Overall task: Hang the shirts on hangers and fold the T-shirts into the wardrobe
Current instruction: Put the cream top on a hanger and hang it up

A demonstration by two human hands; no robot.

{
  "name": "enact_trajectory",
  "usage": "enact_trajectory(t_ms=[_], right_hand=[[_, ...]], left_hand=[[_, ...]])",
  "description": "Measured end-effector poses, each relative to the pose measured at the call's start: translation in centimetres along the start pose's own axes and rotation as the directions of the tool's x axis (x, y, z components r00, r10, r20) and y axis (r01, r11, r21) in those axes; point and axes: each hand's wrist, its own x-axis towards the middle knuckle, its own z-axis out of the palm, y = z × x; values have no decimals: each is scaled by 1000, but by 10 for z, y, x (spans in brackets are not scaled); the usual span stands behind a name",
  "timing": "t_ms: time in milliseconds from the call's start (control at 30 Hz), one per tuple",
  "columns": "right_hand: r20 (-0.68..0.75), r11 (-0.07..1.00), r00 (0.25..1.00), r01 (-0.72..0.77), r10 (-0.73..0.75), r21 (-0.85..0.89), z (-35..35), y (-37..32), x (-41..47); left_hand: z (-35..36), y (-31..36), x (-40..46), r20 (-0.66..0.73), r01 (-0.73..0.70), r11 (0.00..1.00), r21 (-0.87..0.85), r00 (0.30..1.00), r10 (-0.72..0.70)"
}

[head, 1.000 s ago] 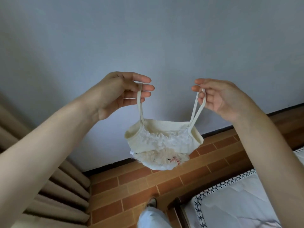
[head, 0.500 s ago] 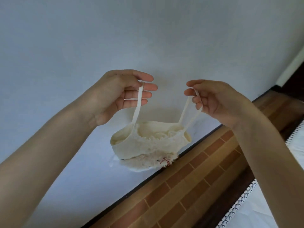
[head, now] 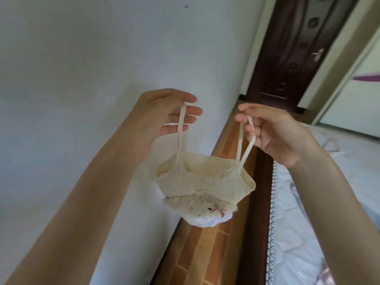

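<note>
Pinching the thin straps of a small cream frilly strappy top (head: 203,182) with left hand (head: 164,118) and right hand (head: 267,132), mid-frame in the air; could slip off loose fingers and drop.

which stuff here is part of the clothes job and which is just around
In the job:
- small cream strappy top with lace trim
- left hand, holding one strap
- right hand, holding the other strap

Just around:
- dark brown wooden door
- white quilted mattress
- brown tiled floor
</note>
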Motion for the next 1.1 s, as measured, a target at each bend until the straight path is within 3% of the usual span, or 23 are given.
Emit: enact_trajectory(t_ms=[167, 467, 633, 1100], right_hand=[[-185, 998, 982, 55, -47, 41, -22, -8, 23], [-372, 995, 927, 74, -46, 62, -67, -7, 77], [-408, 996, 913, 61, -32, 58, -103, -10, 125], [-428, 995, 904, 55, -13, 86, -264, -66, 296]], left_hand=[[11, -6, 74, 174, -7, 998, -65, 985, 18], [49, -24, 183, 234, 91, 983, -160, 971, -52], [89, -34, 237, 229, 142, 965, -220, 969, -90], [222, -22, 444, 303, 115, 992, -55, 948, -94]])
